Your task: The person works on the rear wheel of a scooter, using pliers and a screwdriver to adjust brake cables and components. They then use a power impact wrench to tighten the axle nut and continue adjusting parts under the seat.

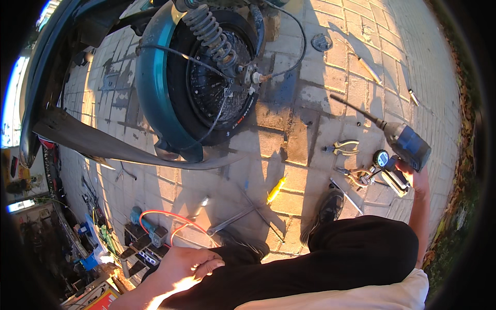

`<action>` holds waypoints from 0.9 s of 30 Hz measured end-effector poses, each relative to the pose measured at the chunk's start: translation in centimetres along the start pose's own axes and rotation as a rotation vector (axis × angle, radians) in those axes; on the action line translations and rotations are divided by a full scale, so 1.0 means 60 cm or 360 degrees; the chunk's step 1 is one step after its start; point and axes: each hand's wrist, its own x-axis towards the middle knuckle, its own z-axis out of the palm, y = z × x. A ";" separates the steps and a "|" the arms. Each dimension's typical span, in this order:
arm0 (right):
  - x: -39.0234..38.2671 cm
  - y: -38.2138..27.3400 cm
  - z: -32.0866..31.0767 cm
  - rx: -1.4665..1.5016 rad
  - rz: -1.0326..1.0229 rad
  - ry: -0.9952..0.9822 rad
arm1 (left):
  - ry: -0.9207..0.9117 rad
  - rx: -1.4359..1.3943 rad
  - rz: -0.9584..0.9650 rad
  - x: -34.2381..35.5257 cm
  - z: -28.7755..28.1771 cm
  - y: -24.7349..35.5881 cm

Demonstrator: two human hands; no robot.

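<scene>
One power driver, long bit, hanging off my right side

Cordless driver [408,143] is up in the air at my right, above the paving [434,191], bit [356,108] aimed away and to the left. My right hand [412,178] has it by the grip; fingers look clamped there, though the tool hides most of them.

Handling, my guess: fairly heavy, hard stiff housing, mass mostly in the motor body, so nose-heavy. Slim bit is stiff but long, so small wrist moves swing the tip wide. Not fragile; may get slick if dusty or oily. Best hold: full wrap on the grip, close under the body. Keep off the bit.

Left hand [181,262] rests by my left thigh, fingers bent in; can't tell if the tips meet or if anything's inside.

Around it: round gauge [381,158] right by the driver, yellow-handled pliers [347,148] just left of that. Farther out, yellow-handled tool [277,189], cross-shaped wrench [235,219], then the wheel [178,77] under its teal fender [150,72].
</scene>
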 end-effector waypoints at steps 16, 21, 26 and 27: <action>-0.103 -0.037 0.217 -0.1107 -0.0583 -0.1403 | -0.0103 0.0586 0.0326 0.052 -0.029 -0.024; -0.097 0.033 0.205 -0.1068 -0.0646 -0.1328 | -0.0217 0.0225 0.0098 0.039 -0.010 -0.057; -0.081 0.105 0.186 -0.1146 -0.0480 -0.1363 | -0.0433 0.0484 0.0070 0.057 0.032 -0.079; -0.076 0.117 0.182 -0.1182 -0.0417 -0.1376 | -0.0315 0.0543 0.0347 0.077 0.047 -0.083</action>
